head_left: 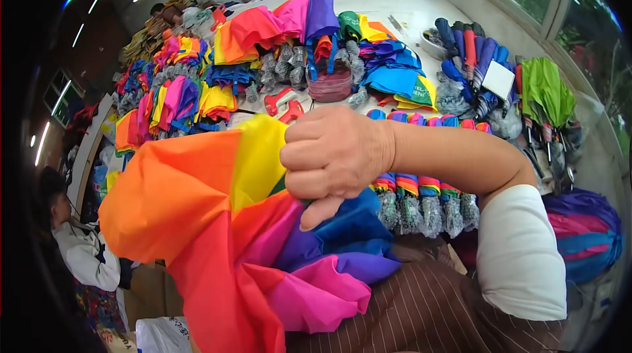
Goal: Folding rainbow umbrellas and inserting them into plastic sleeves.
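Note:
A rainbow umbrella (197,234), its canopy loose and bunched in orange, yellow, red, pink, purple and blue folds, is held up in front of my body. My right hand (336,155) is closed in a fist around the gathered cloth near its upper right part, thumb pointing down. The umbrella's shaft and handle are hidden by the fabric. My left hand does not show; the canopy covers the area to the left of my right hand. Just beyond my fist, a row of folded rainbow umbrellas (428,185) with bubble-wrapped handles lies along the near table edge.
Piles of rainbow umbrellas (178,100) cover the white table's left side. A red and white tool (283,103) lies beside a clear plastic box (330,83). Green umbrellas (546,93) and a white notepad (498,79) are at right. A person (85,248) sits at left; another stands far back.

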`<state>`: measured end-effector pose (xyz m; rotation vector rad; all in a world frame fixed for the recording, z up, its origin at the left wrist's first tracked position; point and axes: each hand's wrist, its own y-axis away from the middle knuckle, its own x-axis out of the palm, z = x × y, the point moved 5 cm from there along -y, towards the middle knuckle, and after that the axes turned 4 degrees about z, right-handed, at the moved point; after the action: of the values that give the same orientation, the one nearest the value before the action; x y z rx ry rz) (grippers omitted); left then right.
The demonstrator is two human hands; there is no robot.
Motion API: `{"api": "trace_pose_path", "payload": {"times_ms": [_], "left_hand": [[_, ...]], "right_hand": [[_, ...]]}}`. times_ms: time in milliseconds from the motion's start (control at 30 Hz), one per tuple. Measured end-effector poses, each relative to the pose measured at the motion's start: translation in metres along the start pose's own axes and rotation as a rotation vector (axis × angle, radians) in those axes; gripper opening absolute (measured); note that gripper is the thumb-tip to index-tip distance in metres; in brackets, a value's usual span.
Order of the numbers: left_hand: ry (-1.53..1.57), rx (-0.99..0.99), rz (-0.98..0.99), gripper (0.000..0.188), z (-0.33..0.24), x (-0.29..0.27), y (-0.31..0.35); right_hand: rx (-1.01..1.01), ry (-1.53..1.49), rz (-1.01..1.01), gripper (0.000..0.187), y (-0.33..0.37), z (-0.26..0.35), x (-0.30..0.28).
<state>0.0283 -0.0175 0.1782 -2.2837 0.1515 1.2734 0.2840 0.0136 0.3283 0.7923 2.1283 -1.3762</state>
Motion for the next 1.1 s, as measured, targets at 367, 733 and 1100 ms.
{"api": "trace_pose_path", "payload": {"times_ms": [367, 733, 1100], "left_hand": [[0.041, 0.090, -0.155, 0.047, -0.035, 0.032, -0.027], [0.076, 0.050, -0.410, 0.045, -0.055, 0.043, -0.003], [1.693, -0.687, 0.065, 0.028, -0.025, 0.179, -0.017]], "right_hand": [[1.260, -0.692, 0.484, 0.062, 0.152, -0.031, 0.086], [1.044, -0.264, -0.353, 0.042, 0.106, -0.084, 0.016], [1.759, -1.454, -0.051, 0.061, 0.178, 0.093, 0.173]]}}
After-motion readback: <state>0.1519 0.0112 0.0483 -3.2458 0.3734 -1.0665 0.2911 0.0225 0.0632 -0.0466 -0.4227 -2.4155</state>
